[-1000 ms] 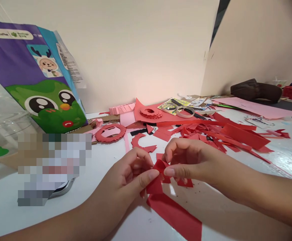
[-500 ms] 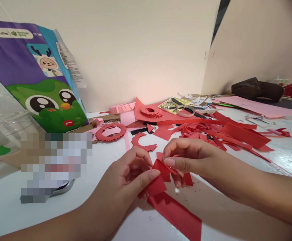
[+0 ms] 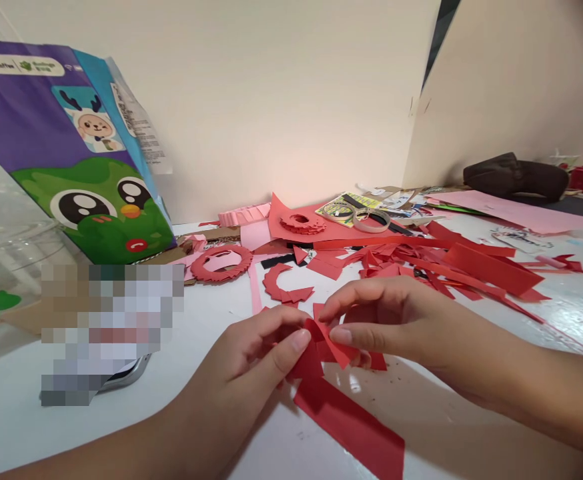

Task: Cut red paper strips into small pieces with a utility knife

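Observation:
A small folded piece of red paper (image 3: 309,360) is pinched between both hands just above the table. My left hand (image 3: 266,353) closes thumb and fingers on its left side. From the right, my right hand (image 3: 381,323) grips its upper flap between thumb and forefinger; some of its fingers are behind the paper. Below them a red paper strip (image 3: 359,427) lies on the table. Just beyond the hands sits a curved piece of joined red folds (image 3: 282,285). To its left lies a full red folded-paper ring (image 3: 221,265).
At left stand a purple and green paper bag (image 3: 71,160), a clear plastic cup (image 3: 16,267) and a partly blurred phone (image 3: 126,377). Red paper scraps (image 3: 491,267) are heaped at the right, with tape rolls (image 3: 370,220) behind. A pale partition (image 3: 281,100) closes off the back.
The red paper's flap has turned downward toward the right between the fingers. My left hand has shifted slightly lower, uncovering more of the curved piece. Objects on the table stay put.

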Motion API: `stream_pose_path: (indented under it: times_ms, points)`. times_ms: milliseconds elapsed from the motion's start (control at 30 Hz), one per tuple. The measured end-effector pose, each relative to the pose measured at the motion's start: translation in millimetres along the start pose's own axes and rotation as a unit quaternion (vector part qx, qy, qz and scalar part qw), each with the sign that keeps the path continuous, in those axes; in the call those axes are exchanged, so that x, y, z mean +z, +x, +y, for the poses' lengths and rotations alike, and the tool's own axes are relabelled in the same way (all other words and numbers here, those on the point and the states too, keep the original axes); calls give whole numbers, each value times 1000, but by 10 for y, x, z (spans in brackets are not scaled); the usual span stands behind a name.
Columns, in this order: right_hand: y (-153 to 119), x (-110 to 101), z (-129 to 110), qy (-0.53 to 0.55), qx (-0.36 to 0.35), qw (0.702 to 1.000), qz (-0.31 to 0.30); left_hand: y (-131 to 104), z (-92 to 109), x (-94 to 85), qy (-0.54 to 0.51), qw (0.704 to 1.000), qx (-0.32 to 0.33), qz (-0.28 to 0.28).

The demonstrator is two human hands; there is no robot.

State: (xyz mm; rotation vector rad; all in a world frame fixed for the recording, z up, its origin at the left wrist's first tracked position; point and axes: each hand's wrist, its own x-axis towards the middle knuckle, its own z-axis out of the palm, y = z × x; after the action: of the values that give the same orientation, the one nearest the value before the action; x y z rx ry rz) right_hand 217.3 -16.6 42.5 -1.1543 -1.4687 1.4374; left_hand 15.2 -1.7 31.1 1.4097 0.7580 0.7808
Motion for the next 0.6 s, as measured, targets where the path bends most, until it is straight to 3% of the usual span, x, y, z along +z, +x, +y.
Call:
stream_pose_path:
  times_ms: [233, 433, 600]
  points:
    - [23, -10, 34, -54, -6, 998, 10, 8, -56, -35, 63, 997, -32, 27]
    - [24, -9, 61, -114, -40, 992, 26, 42, -25, -49, 236, 972, 6, 14]
    - [34, -6, 46, -128, -40, 991, 14, 58, -20, -44, 279, 960, 2, -11]
